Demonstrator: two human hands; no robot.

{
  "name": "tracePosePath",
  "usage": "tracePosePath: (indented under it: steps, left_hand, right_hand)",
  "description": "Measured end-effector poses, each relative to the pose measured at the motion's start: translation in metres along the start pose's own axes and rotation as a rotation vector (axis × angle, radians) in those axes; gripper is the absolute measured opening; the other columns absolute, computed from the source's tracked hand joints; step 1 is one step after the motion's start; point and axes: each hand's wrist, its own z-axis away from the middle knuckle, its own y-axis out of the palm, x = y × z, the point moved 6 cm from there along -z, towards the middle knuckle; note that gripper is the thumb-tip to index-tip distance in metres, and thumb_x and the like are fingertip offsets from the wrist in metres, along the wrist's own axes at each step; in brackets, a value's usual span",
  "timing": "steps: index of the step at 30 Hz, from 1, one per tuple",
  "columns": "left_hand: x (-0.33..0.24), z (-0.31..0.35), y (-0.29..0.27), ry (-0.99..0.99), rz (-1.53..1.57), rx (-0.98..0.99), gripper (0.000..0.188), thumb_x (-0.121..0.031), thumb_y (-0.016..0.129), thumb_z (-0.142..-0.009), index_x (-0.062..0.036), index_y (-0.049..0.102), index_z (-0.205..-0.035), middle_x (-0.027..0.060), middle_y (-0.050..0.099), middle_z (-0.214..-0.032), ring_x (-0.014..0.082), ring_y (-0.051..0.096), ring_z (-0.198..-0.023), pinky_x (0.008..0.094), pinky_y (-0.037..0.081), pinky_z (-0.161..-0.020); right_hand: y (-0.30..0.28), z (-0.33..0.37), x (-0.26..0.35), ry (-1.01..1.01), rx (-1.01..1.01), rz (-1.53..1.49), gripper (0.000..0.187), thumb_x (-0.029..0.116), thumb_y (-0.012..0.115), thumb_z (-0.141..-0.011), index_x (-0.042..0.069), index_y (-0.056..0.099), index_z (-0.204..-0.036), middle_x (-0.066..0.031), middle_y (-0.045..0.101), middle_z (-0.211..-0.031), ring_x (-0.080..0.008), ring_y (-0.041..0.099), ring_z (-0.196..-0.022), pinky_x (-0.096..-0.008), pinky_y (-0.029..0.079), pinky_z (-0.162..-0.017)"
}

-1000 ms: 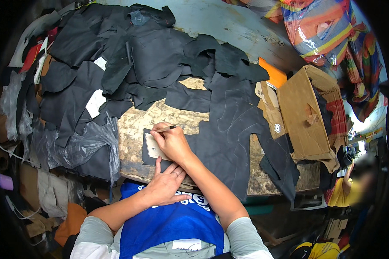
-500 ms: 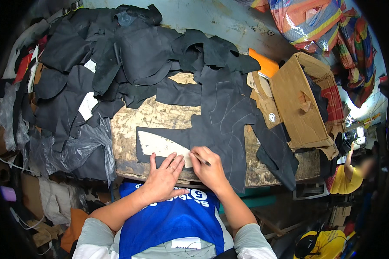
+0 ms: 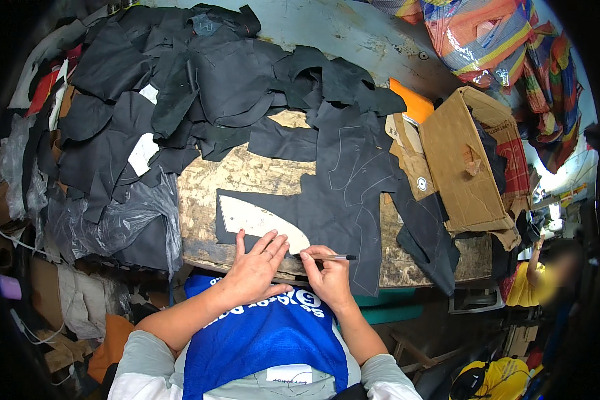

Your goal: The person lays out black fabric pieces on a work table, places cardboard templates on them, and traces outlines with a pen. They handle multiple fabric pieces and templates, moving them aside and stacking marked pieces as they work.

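A white curved pattern piece (image 3: 250,219) lies on a dark leather sheet (image 3: 337,193) at the table's near edge. My left hand (image 3: 252,273) rests flat with fingers spread, pressing on the pattern's lower edge. In my right hand (image 3: 329,281) is a pen (image 3: 337,257), pinched between thumb and fingers, its shaft pointing right. The pen's writing end is by the pattern's right tip and is mostly hidden by my fingers. Pale outlines of curved shapes are drawn on the leather to the right.
Dark leather pieces (image 3: 227,80) are heaped across the back and left of the worn wooden table (image 3: 223,170). At the right stands an open cardboard box (image 3: 450,160), beside brown card pieces (image 3: 410,160) and an orange sheet (image 3: 410,100). People in yellow (image 3: 530,283) are farther right.
My right hand has moved slightly down along the pattern's curved edge to its right tip, and the pen has turned to lie more level. My left hand stays pressed on the pattern.
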Motion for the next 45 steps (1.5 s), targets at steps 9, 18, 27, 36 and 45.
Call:
tracePosePath:
  steps: [9,18,27,36,45]
  left_hand:
    - [0.080,-0.019,-0.031,-0.328,0.897,-0.032,0.056,-0.041,0.046,-0.096,-0.0031,0.041,-0.137,0.0174,0.054,-0.122,0.0236,0.061,-0.101,0.0377,0.046,-0.090]
    - [0.127,-0.027,-0.014,-0.455,1.391,-0.054,0.063,-0.049,0.024,-0.101,-0.0063,0.020,-0.147,0.0164,0.055,-0.112,0.0213,0.063,-0.095,0.0314,0.053,-0.080]
    - [0.117,-0.027,-0.024,-0.428,1.196,-0.096,0.059,-0.042,0.031,-0.102,-0.0033,0.025,-0.145,0.0162,0.058,-0.107,0.0198,0.065,-0.088,0.0292,0.053,-0.076]
    - [0.063,-0.010,-0.040,-0.008,0.240,-0.322,0.061,-0.033,0.079,-0.067,-0.0105,0.060,-0.120,0.0112,0.063,-0.117,0.0277,0.061,-0.084,0.0352,0.051,-0.077]
    - [0.052,0.017,-0.030,-0.035,0.220,-0.398,0.042,-0.035,0.080,-0.063,-0.0110,0.071,-0.096,0.0048,0.066,-0.114,0.0215,0.060,-0.075,0.0316,0.052,-0.069]
  right_hand:
    - [0.030,-0.034,0.018,-0.091,0.125,-0.060,0.009,0.007,0.063,-0.087,-0.001,0.066,-0.090,-0.0079,0.066,-0.081,-0.0118,0.062,-0.073,-0.0260,0.049,-0.065]
    - [0.107,-0.051,0.049,-0.297,0.316,-0.136,0.007,0.007,0.065,-0.083,0.002,0.061,-0.087,-0.0135,0.065,-0.082,-0.0304,0.065,-0.072,-0.0366,0.051,-0.065]
    - [0.034,-0.033,0.025,-0.182,0.147,0.169,0.007,0.008,0.064,-0.082,0.002,0.062,-0.079,-0.0133,0.065,-0.076,-0.0307,0.064,-0.067,-0.0348,0.051,-0.062]
    - [0.010,-0.032,-0.005,0.032,0.017,-0.156,0.011,0.008,0.059,-0.090,-0.003,0.062,-0.087,-0.0080,0.069,-0.079,-0.0099,0.062,-0.069,-0.0247,0.050,-0.064]
    - [0.054,-0.056,-0.010,-0.159,0.022,-0.067,0.008,0.007,0.061,-0.088,-0.001,0.063,-0.088,-0.0112,0.067,-0.084,-0.0177,0.064,-0.072,-0.0283,0.050,-0.064]
